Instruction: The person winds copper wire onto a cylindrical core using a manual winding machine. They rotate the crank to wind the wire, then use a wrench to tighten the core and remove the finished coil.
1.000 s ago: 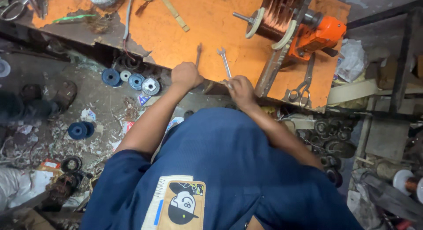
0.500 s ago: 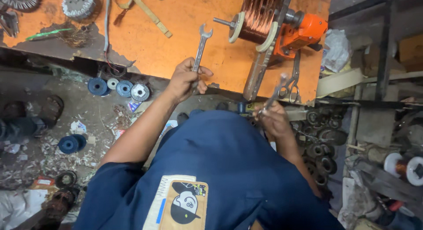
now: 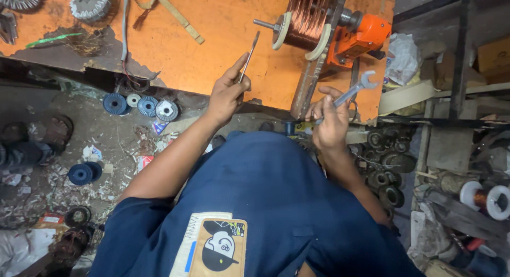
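My left hand (image 3: pixel 227 94) grips a slim metal spanner (image 3: pixel 248 58) by its lower end and holds it upright over the orange table (image 3: pixel 223 27). My right hand (image 3: pixel 330 117) holds a second open-ended spanner (image 3: pixel 355 90) whose jaw points up and right, close to the table's front right edge. Just beyond both hands stands a copper wire coil (image 3: pixel 308 16) on a shaft, fixed to an orange winding machine (image 3: pixel 361 35). My blue shirt fills the lower middle of the view.
Blue and white round spools (image 3: pixel 139 105) lie on the littered floor under the table's left edge. Rusty bearings and rings (image 3: pixel 385 165) pile up at the right. A copper wire reel (image 3: pixel 486 198) sits at far right. Metal rotor parts (image 3: pixel 87 3) rest on the table's left.
Both hands have lifted a spanner each off the table. The left spanner has risen and turned edge-on; the right hand has moved up with its spanner toward the winding machine.
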